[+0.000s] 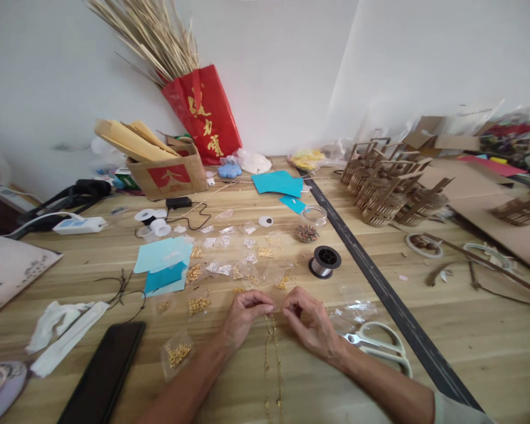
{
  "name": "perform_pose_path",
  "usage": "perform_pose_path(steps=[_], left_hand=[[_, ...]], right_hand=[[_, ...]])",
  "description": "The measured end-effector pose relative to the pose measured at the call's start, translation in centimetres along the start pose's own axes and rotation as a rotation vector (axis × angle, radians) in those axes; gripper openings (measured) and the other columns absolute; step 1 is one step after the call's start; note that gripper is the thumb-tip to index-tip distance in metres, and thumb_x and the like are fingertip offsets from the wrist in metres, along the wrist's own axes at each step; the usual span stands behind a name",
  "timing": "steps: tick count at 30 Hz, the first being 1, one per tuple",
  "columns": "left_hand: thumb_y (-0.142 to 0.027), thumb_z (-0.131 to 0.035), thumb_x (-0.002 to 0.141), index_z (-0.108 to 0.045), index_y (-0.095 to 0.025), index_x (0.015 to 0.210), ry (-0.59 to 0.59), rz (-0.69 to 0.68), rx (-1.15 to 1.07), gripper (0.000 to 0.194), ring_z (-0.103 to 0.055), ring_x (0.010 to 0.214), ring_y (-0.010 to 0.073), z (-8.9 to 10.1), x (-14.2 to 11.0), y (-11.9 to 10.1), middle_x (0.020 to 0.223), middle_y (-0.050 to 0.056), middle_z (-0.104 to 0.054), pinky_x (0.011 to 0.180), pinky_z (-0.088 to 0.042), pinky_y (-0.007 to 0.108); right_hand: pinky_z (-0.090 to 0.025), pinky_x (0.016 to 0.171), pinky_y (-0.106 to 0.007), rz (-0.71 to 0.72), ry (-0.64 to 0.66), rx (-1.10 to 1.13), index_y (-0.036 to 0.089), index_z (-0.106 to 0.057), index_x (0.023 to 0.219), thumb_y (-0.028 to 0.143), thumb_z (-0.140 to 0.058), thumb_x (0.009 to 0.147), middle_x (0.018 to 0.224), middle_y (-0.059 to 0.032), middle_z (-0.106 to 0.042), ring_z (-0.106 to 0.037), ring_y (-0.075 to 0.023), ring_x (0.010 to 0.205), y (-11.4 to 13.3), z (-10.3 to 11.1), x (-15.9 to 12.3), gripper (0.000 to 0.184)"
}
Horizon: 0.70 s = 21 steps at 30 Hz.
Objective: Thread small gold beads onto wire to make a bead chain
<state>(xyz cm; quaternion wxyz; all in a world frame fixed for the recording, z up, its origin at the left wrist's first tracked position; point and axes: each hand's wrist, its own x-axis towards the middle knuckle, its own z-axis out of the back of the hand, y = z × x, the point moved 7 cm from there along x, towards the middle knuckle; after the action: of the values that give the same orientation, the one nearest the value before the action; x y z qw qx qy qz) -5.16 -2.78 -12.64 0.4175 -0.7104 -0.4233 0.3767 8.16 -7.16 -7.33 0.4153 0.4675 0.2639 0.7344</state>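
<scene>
Two strands of gold beaded chain (278, 361) are hung below the left hand (244, 318), pinched in its fingertips, flanked by bare tabletop (242, 386); whether anything is held by the curled right hand (308, 323) cannot be told. One pair of scissors (354, 338), then one wire spool (327, 257), is seen near a black strip's edge

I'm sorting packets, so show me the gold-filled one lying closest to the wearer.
The packet beside the left forearm; the other gold-filled ones lie farther away.
</scene>
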Motion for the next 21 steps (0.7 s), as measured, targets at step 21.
perform_pose_path(steps=[21], left_hand=[[-0.023, -0.086, 0.05, -0.073, -0.015, 0.062, 0.035, 0.065, -0.074, 0.019, -0.057, 0.057, 0.0093, -0.28, -0.17, 0.19, 0.061, 0.0, -0.068, 0.06, -0.044, 0.02]], right_hand=[[-0.038, 0.056, -0.025, 0.038, 0.002, -0.027, 0.019, -0.053, 0.08, 0.015, -0.05, 0.089, 0.07, -0.0005, -0.051, -0.047, -0.0127, 0.062, 0.19, 0.04, 0.02, 0.01]])
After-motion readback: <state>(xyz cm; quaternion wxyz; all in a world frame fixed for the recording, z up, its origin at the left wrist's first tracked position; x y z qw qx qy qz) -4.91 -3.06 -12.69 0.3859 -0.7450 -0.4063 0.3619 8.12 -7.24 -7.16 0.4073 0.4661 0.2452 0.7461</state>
